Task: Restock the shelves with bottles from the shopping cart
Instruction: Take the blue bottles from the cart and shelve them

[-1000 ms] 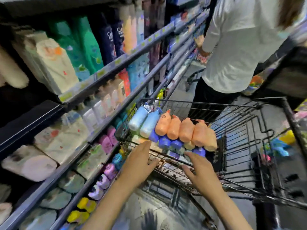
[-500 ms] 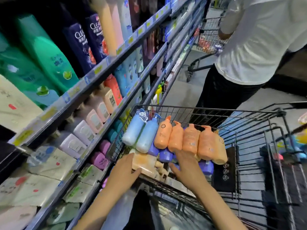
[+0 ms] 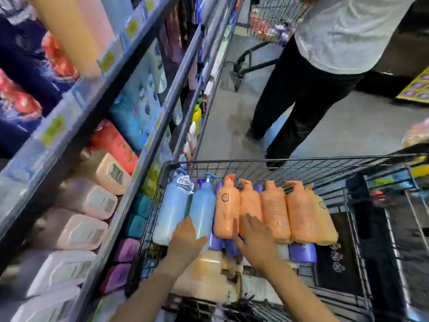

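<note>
Both hands inside the shopping cart (image 3: 290,160), on the bottle row.

Left hand (image 3: 185,238) rests with fingers loosely spread on the base ends of two pale blue bottles (image 3: 183,210); right hand (image 3: 254,240) lies flat, fingers straight, on the orange bottles (image 3: 274,210); neither grips. Bottles lie side by side against the cart's far rim. Cart's left edge sits just beside the shelves (image 3: 148,140). A person in dark trousers (image 3: 301,101) stands close beyond the far rim; bare floor (image 3: 362,126) right of them.
</note>
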